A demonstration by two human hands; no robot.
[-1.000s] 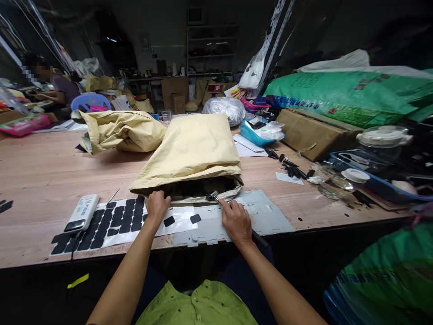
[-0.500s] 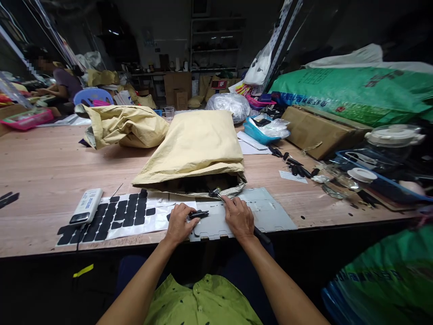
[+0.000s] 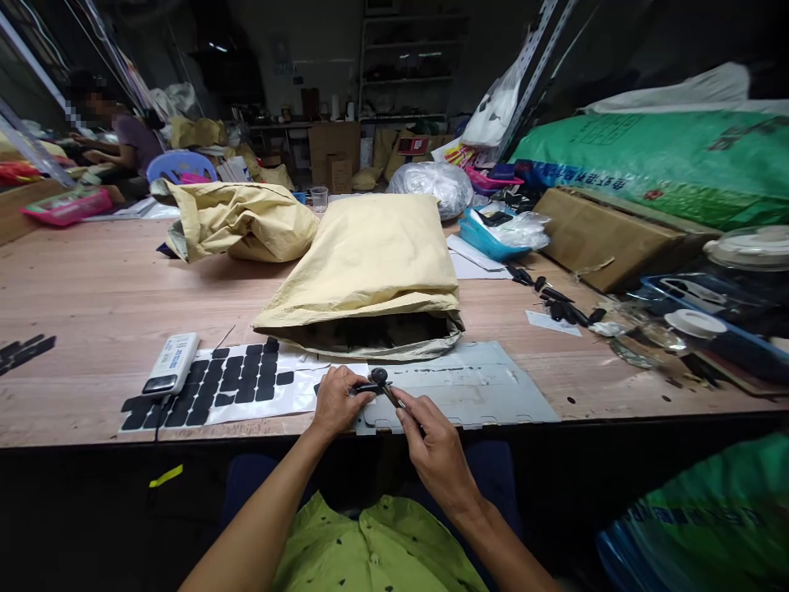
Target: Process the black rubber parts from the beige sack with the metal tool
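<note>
My left hand [image 3: 336,401] pinches a slim black piece [image 3: 363,387] low over the grey board [image 3: 459,390]. My right hand [image 3: 431,432] is closed around a small hammer [image 3: 393,396] with a metal shaft. Its round dark head is at the black piece, beside my left fingertips; whether they touch I cannot tell. Just beyond my hands lies a big yellow sack [image 3: 382,263], its dark mouth facing me. To the left is a white sheet of black stickers [image 3: 250,374], with a white power bank [image 3: 173,364] on its edge.
A second crumpled yellow sack [image 3: 246,218] lies at the back left. On the right are loose black parts [image 3: 564,308], a cardboard box [image 3: 607,234], a blue tray [image 3: 662,288] and a large green sack [image 3: 653,164]. A co-worker [image 3: 126,144] sits far left.
My right hand has drawn back from the sack's mouth and turned, bringing the hammer's head leftward to the black piece in my left hand. The view has shifted slightly.
</note>
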